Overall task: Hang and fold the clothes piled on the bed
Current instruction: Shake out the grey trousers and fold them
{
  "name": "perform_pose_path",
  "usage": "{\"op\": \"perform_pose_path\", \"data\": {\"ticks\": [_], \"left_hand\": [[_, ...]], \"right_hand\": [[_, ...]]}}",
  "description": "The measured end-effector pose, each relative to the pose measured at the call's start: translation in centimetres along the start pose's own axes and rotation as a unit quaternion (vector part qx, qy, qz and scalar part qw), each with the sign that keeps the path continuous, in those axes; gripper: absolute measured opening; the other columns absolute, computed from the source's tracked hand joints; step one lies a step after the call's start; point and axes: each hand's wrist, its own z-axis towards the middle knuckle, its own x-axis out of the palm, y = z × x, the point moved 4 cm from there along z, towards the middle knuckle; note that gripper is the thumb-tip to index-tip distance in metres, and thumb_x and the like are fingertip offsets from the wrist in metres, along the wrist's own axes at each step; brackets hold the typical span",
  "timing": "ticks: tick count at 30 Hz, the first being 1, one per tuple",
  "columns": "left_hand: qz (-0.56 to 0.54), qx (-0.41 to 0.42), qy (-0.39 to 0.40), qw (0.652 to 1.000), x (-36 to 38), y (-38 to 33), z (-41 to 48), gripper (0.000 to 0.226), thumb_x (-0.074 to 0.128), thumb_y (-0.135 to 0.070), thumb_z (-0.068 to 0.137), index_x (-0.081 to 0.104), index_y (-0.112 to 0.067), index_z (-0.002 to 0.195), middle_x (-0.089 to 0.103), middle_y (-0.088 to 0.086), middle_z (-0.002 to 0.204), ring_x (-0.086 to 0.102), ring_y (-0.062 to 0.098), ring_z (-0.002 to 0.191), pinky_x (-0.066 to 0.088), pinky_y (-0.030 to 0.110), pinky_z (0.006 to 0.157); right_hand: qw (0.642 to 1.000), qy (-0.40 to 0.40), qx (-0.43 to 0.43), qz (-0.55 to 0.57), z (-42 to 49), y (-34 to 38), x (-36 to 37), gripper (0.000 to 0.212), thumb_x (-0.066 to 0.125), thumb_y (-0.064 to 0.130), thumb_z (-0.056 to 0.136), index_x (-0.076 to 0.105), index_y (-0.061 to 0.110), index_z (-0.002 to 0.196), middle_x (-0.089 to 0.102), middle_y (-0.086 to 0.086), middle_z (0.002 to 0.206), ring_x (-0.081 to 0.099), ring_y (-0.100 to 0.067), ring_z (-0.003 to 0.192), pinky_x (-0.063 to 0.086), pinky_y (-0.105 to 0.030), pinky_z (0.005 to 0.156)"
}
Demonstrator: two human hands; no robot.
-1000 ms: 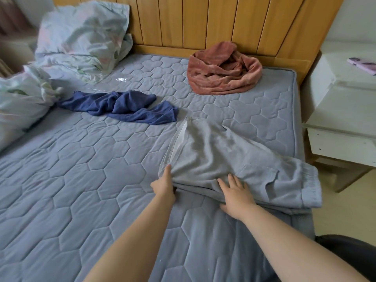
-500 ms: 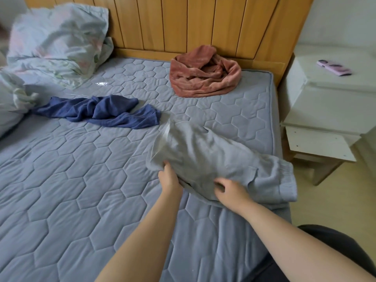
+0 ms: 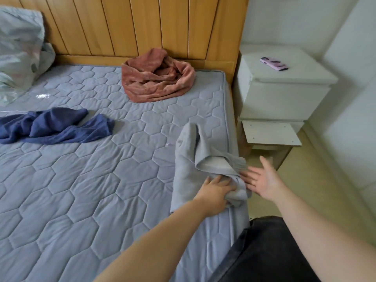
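Left hand (image 3: 216, 190) grips the grey garment (image 3: 189, 159) at the bed's (image 3: 81, 180) right edge, fingers curled into a bunched fold. Fabric rises from that grip and drapes over in a loose hump, so it looks lifted, not laid flat. Probably mid-fold, or a pickup to carry it off.

Right hand (image 3: 262, 180) is palm-up just right of the bundle, fingers spread wide and holding nothing; fingertips are at the cloth or just touching it, can't tell which. Likely positioned to catch the hanging end or take a second grip so the fold stays aligned.

Still unfolded: navy garment (image 3: 55, 127) crumpled mid-bed on the left, pink garment (image 3: 156, 78) heaped at the headboard (image 3: 142, 27). Both are well apart from the hands. Task is early, judging from that.

Bedding (image 3: 18, 53) is piled top-left. A phone (image 3: 273, 64) sits on the nightstand (image 3: 284, 88) beside the bed.
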Motion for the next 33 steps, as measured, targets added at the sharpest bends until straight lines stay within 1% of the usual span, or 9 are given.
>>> {"op": "perform_pose_path", "data": {"ticks": [5, 9, 12, 14, 16, 19, 22, 29, 33], "left_hand": [[0.029, -0.031, -0.045, 0.998, 0.5, 1.2, -1.4, 0.072, 0.053, -0.022, 0.088, 0.019, -0.013, 0.151, 0.013, 0.004, 0.160, 0.006, 0.021, 0.148, 0.004, 0.041, 0.120], [0.062, -0.048, -0.148, 0.986, -0.1, 3.0, -3.9, 0.070, 0.043, -0.042, 0.068, 0.059, -0.009, 0.128, 0.057, 0.007, 0.134, 0.052, 0.026, 0.126, 0.031, 0.043, 0.106], [0.058, -0.047, -0.193, 0.978, -0.3, 3.7, -5.0, 0.063, 0.043, -0.042, 0.064, 0.070, -0.011, 0.111, 0.068, 0.003, 0.116, 0.063, 0.024, 0.111, 0.045, 0.043, 0.096], [0.055, -0.036, -0.215, 0.974, -0.4, 4.0, -5.3, 0.057, 0.042, -0.036, 0.065, 0.072, -0.011, 0.106, 0.069, 0.004, 0.112, 0.066, 0.024, 0.106, 0.049, 0.042, 0.092], [0.047, -0.026, -0.219, 0.974, -0.5, 4.3, -5.3, 0.051, 0.042, -0.030, 0.066, 0.074, -0.010, 0.101, 0.071, 0.004, 0.107, 0.067, 0.023, 0.101, 0.054, 0.040, 0.087], [0.011, 0.012, -0.257, 0.966, -1.0, 4.7, -5.5, 0.044, 0.045, -0.024, 0.068, 0.075, -0.009, 0.098, 0.072, 0.003, 0.105, 0.067, 0.021, 0.101, 0.056, 0.034, 0.085], [-0.022, 0.072, -0.297, 0.952, -2.3, 4.2, -5.4, 0.044, 0.046, -0.018, 0.067, 0.074, -0.006, 0.100, 0.070, 0.005, 0.110, 0.065, 0.020, 0.105, 0.053, 0.029, 0.088], [0.038, 0.103, -0.039, 0.993, 0.3, 3.0, -2.2, 0.052, 0.038, -0.050, 0.081, 0.071, -0.011, 0.090, 0.066, 0.003, 0.098, 0.060, 0.023, 0.093, 0.053, 0.036, 0.075], [-0.039, 0.064, -0.212, 0.974, -2.0, 4.2, -2.3, 0.036, 0.047, -0.040, 0.088, 0.072, -0.013, 0.089, 0.067, 0.005, 0.106, 0.058, 0.024, 0.100, 0.048, 0.036, 0.084]], "right_hand": [[0.951, -0.004, -0.138, -0.278, 1.4, 0.2, 2.4, 0.067, 0.065, 0.063, 0.074, 0.059, 0.016, 0.121, 0.064, -0.006, 0.115, 0.060, -0.017, 0.094, 0.047, -0.031, 0.080], [0.817, -0.031, -0.260, -0.514, 1.1, 0.5, 5.5, 0.085, 0.079, 0.049, 0.067, 0.043, 0.017, 0.138, 0.047, -0.001, 0.134, 0.046, -0.019, 0.122, 0.041, -0.034, 0.102], [0.677, -0.098, -0.291, -0.669, 1.5, 0.5, 7.8, 0.094, 0.073, 0.057, 0.068, 0.031, 0.021, 0.144, 0.032, -0.006, 0.144, 0.031, -0.026, 0.133, 0.029, -0.039, 0.110], [0.645, -0.111, -0.280, -0.702, 2.6, 0.7, 8.9, 0.076, 0.068, 0.053, 0.075, 0.041, 0.020, 0.137, 0.032, -0.008, 0.145, 0.030, -0.030, 0.134, 0.030, -0.041, 0.108], [0.680, -0.100, -0.301, -0.661, 2.7, 1.5, 10.2, 0.033, 0.061, 0.035, 0.084, 0.058, 0.011, 0.107, 0.052, -0.014, 0.124, 0.047, -0.032, 0.118, 0.040, -0.035, 0.089], [0.877, -0.082, -0.250, -0.401, 2.8, 2.9, 10.3, 0.025, 0.054, 0.020, 0.091, 0.052, 0.008, 0.070, 0.053, -0.011, 0.070, 0.051, -0.025, 0.068, 0.035, -0.027, 0.058], [0.989, -0.048, -0.105, -0.097, 3.7, 3.6, 8.6, 0.027, 0.060, 0.029, 0.090, 0.061, 0.008, 0.106, 0.063, -0.013, 0.094, 0.061, -0.028, 0.089, 0.050, -0.037, 0.087], [0.973, -0.128, 0.037, -0.188, 6.9, -0.4, 0.1, 0.043, 0.054, 0.032, 0.091, 0.057, 0.004, 0.123, 0.066, -0.015, 0.107, 0.065, -0.031, 0.090, 0.053, -0.040, 0.083], [0.971, -0.132, -0.003, -0.201, 6.7, 0.3, 0.1, 0.042, 0.056, 0.031, 0.093, 0.056, 0.002, 0.124, 0.065, -0.013, 0.112, 0.063, -0.030, 0.098, 0.050, -0.040, 0.092]]}}
